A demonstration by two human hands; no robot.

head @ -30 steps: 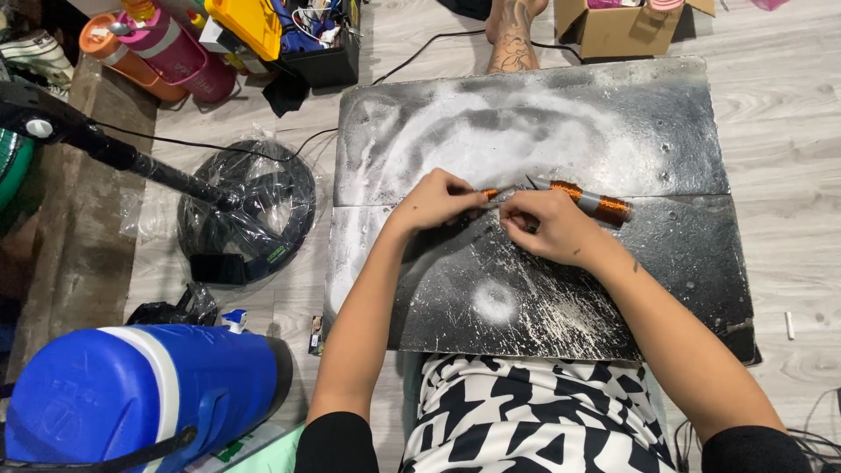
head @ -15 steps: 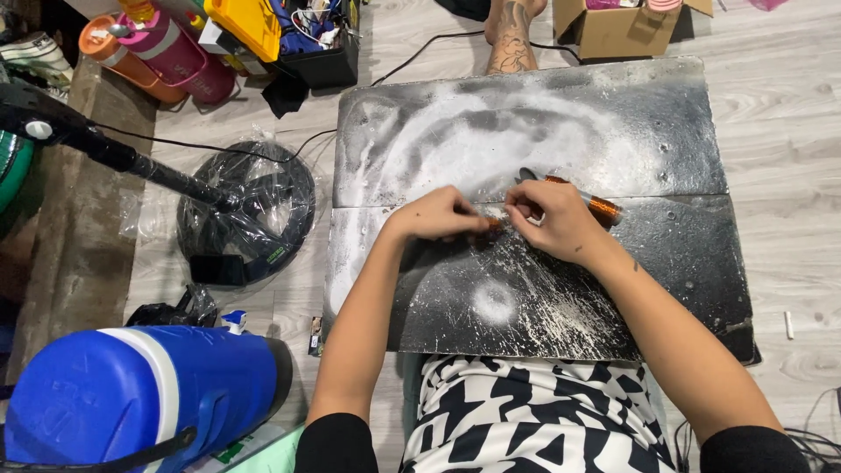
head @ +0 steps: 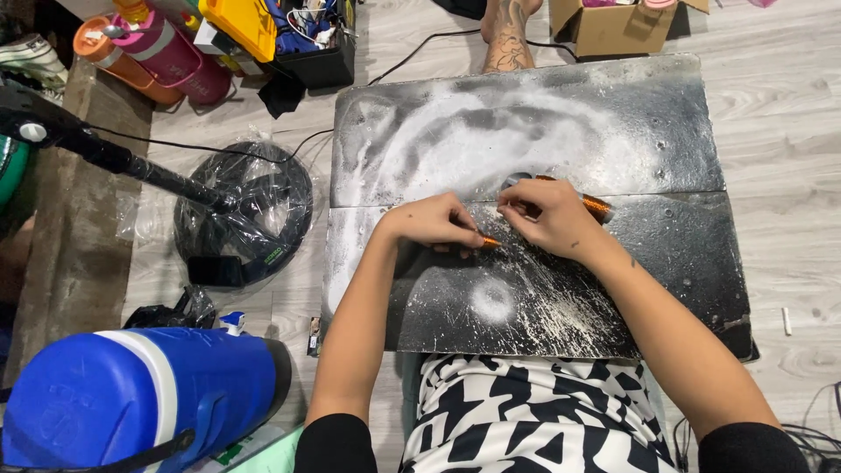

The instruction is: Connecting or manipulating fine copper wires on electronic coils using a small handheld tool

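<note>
Head view, looking straight down at a seated person's lap and two bare forearms reaching forward over a dark, scuffed board (head: pixel 613 114) laid on a pale wood-plank floor. Board made of two panels meeting at a seam across the middle, dusted with white powdery streaks and a round pale spot (head: pixel 492 300) near the front edge.

Left hand (head: pixel 431 221) curled into a loose fist just below the seam, fingertips pinched shut on a small orange piece (head: pixel 489 242) whose tip pokes out to the right of the fingers, touching the board. Right hand (head: pixel 545 215) just beside it, almost touching, closed around an orange-handled tool (head: pixel 596 207); handle end sticking out past the back of the hand toward the right, working end hidden under the fingers. Small orange piece lying between the two hands, at the point where the fingertips of both meet.

Black-and-white patterned clothing (head: pixel 534 412) filling the bottom centre, black sleeves at both upper arms.

To the left of the board, a round black fan base wrapped in clear plastic (head: pixel 250 215), with a black pole (head: pixel 105 153) slanting up toward the left edge. Large blue jug with a white band (head: pixel 131 403) lying on its side at lower left. Pink and orange bottles (head: pixel 162 48), a yellow case (head: pixel 241 22) and a dark crate of oddments along the top left. Cardboard box (head: pixel 613 26) at top right, and another person's bare foot (head: pixel 508 39) just beyond the board's far edge.
</note>
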